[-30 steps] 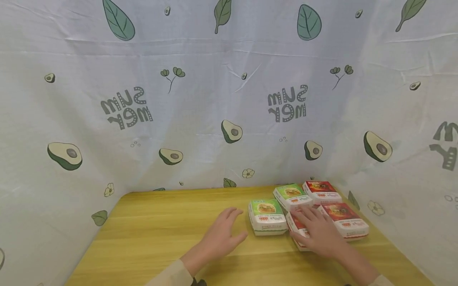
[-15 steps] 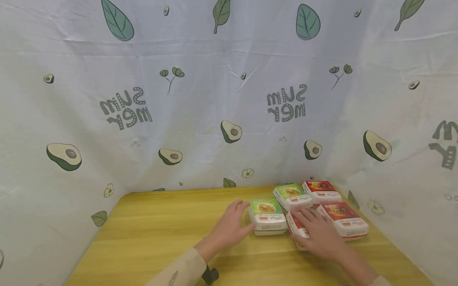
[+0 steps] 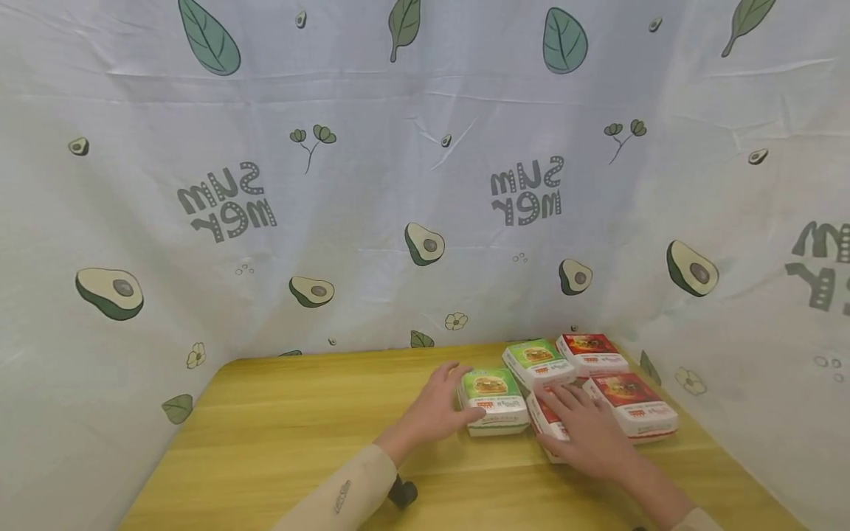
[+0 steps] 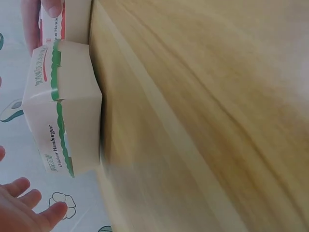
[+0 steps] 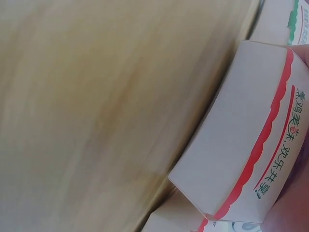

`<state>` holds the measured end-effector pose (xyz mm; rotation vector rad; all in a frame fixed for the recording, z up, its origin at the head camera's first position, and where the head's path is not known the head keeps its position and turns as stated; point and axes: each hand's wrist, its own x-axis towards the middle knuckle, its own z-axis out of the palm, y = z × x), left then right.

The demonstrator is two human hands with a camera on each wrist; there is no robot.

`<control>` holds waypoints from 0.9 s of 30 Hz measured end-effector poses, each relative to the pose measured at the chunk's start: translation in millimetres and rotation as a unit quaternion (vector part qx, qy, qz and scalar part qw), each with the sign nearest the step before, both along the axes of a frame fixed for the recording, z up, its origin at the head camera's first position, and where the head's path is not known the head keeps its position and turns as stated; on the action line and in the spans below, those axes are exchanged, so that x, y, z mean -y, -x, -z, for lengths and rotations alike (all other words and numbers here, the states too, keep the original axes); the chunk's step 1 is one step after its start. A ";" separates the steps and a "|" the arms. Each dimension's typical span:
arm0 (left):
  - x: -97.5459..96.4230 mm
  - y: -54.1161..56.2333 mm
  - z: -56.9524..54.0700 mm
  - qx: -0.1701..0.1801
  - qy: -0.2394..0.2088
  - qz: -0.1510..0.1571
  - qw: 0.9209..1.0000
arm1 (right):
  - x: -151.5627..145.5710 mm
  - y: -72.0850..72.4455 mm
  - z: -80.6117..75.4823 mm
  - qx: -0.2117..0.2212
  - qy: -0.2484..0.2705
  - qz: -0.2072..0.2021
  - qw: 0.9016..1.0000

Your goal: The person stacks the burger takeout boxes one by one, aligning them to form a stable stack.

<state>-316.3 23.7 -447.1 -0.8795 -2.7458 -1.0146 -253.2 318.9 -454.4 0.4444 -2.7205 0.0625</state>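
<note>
My left hand [image 3: 433, 407] is at the left side of a green-topped hamburger box [image 3: 493, 398], its thumb overlapping the box's front in the head view. The left wrist view shows those fingers [image 4: 31, 203] spread, with a gap between them and the box's white and green side [image 4: 77, 116]. Over a red-and-white hamburger box [image 3: 546, 417] lies my right hand [image 3: 591, 435], gripping it with fingers across the top and thumb at the near side. Much of its lid is hidden under the hand. This box's red scalloped edge [image 5: 258, 145] fills the right wrist view's right side.
Behind stand another green box [image 3: 538, 358] and a red box [image 3: 591, 350]. A larger-looking red box [image 3: 631, 402] sits right of my right hand. The wooden table [image 3: 299, 420] stretches left, and a printed white curtain [image 3: 372, 184] hangs along the back and sides.
My left hand has moved right and slightly forward, up to the green hamburger box. The right hand stays on the red box. The head view has shifted slightly.
</note>
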 end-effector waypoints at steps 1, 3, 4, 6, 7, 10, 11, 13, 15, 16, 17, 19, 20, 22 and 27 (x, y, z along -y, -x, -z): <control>-1.5 1.9 0.4 0.003 -0.001 0.004 1.000 | 0.0 -0.1 0.0 -0.001 0.000 0.000 1.000; -4.9 5.2 0.7 0.006 0.002 0.008 1.000 | -0.2 -0.3 -0.1 -0.003 0.000 0.000 1.000; -6.9 6.8 0.6 0.006 0.006 0.008 1.000 | -0.1 -0.4 -0.5 -0.004 -0.001 -0.001 1.000; -10.8 9.4 -0.2 0.006 0.017 0.005 1.000 | 0.2 -0.7 -1.4 -0.005 -0.002 -0.002 1.000; -12.8 10.2 -1.1 0.007 0.020 0.004 1.000 | 0.2 -0.8 -1.7 -0.004 -0.003 -0.001 1.000; -18.7 13.5 -2.2 0.003 0.037 0.002 0.999 | 0.3 -0.6 -2.0 0.006 -0.004 0.004 1.000; -20.1 14.4 -2.1 0.002 0.041 0.003 0.999 | 0.2 -0.5 -1.7 0.009 -0.005 0.005 1.000; -22.4 17.0 -0.9 0.003 0.048 0.005 0.999 | 0.3 -0.6 -2.1 0.008 -0.006 0.007 1.000; -23.2 19.6 1.1 0.006 0.051 0.007 0.999 | 1.0 -0.5 -2.8 0.000 -0.007 0.006 1.000; -23.1 20.7 2.0 0.011 0.051 0.007 0.999 | 1.3 -0.5 -3.1 -0.004 -0.007 0.004 1.000; -22.8 21.5 3.1 0.018 0.050 0.009 0.999 | 1.7 -0.4 -3.1 -0.009 -0.008 0.002 1.000; -22.0 22.5 5.4 0.032 0.048 0.011 0.998 | 2.3 -0.4 -2.6 -0.012 -0.009 0.001 1.000; -21.6 22.7 6.4 0.040 0.044 0.014 0.998 | 2.4 -0.4 -2.0 -0.011 -0.010 0.002 1.000; -21.2 22.7 8.2 0.056 0.037 0.020 0.998 | 2.1 -0.5 -0.7 -0.008 -0.010 0.004 1.000; -22.0 23.2 10.0 0.071 0.022 0.030 0.997 | 0.2 0.5 1.4 -0.002 -0.011 0.016 1.000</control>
